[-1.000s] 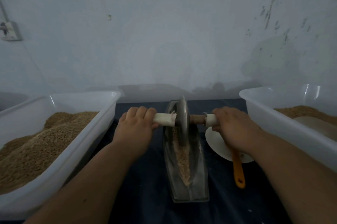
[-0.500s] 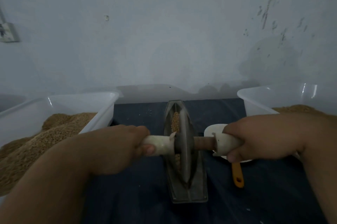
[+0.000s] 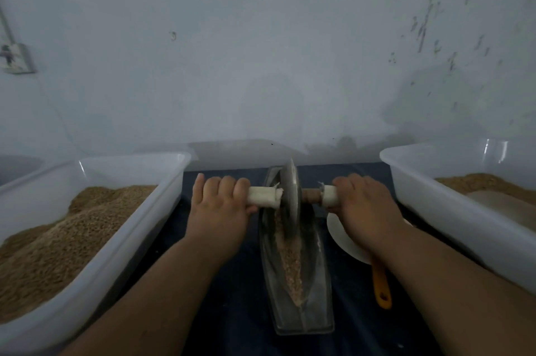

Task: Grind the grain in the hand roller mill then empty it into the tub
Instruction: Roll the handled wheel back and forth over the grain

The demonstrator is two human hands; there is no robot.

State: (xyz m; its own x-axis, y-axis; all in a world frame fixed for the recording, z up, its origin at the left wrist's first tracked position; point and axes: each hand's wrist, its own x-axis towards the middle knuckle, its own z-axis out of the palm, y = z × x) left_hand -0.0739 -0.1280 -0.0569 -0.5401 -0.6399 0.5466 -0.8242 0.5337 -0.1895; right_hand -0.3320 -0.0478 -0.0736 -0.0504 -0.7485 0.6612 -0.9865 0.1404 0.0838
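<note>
Flanking mill (image 3: 317,306): left tub (image 3: 124,236), right tub (image 3: 452,219), scoop (image 3: 345,239).

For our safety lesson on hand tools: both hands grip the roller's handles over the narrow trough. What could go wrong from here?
1. The grey metal disc wheel sits near the far tip of the narrow metal trough; a further push might run it off or spill the crushed grain.
2. The right hand, gripping a white-wrapped handle, lies above the white scoop with orange handle and could knock it.
</note>
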